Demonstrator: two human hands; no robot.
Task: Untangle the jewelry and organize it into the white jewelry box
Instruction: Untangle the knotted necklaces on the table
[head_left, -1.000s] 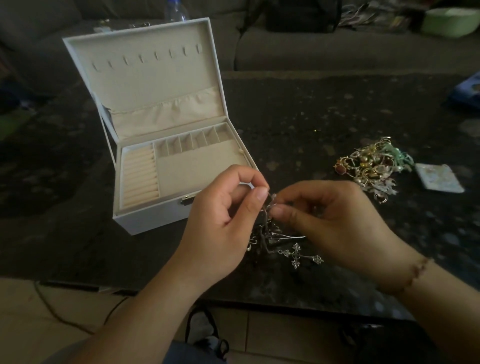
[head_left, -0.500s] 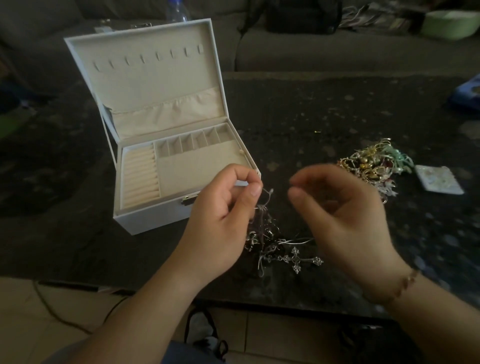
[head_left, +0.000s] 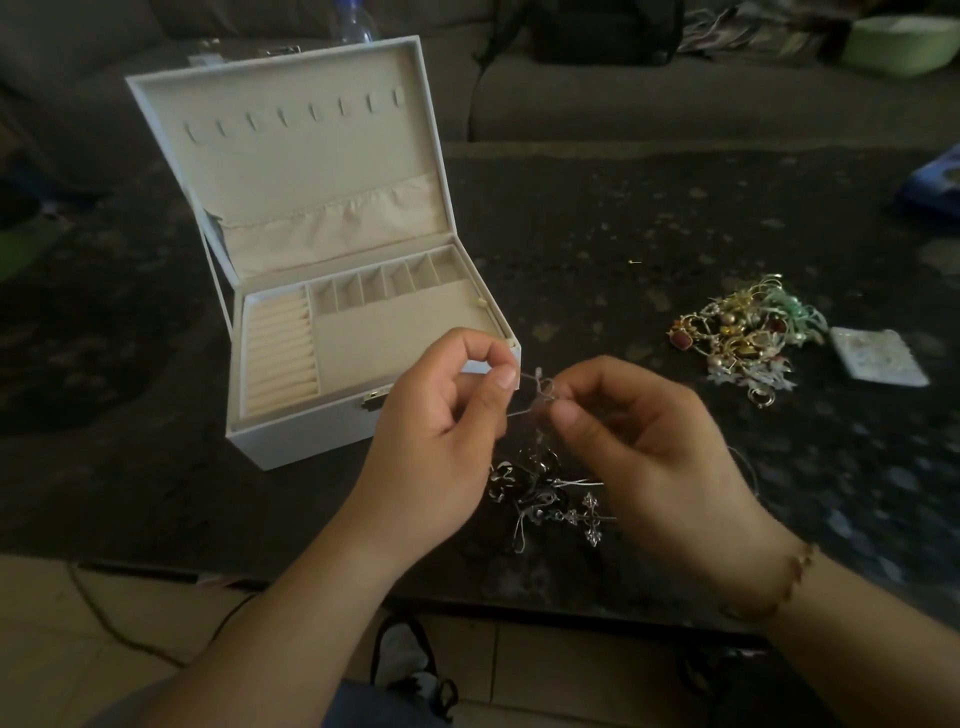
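Note:
The white jewelry box (head_left: 291, 436) stands open at the left of the dark table, lid upright, its beige trays holding nothing. In front of it my left hand (head_left: 441, 421) pinches a thin silver chain (head_left: 535, 389) between thumb and forefinger. My right hand (head_left: 639, 441) pinches the same chain a short way to the right. Below both hands a tangle of silver jewelry (head_left: 545, 493) with a cross pendant hangs down to the table. A second heap of gold, red and green jewelry (head_left: 748, 332) lies at the right.
A small pale pouch (head_left: 878, 358) lies right of the coloured heap. A blue object (head_left: 935, 182) sits at the table's far right edge. A grey sofa (head_left: 675, 104) with a dark bag and a green bowl (head_left: 904, 41) runs behind the table. The table's front edge is just under my wrists.
My right hand had let go and pulled away to the right half a second ago; it has come back and pinches the chain again. The left hand kept its hold.

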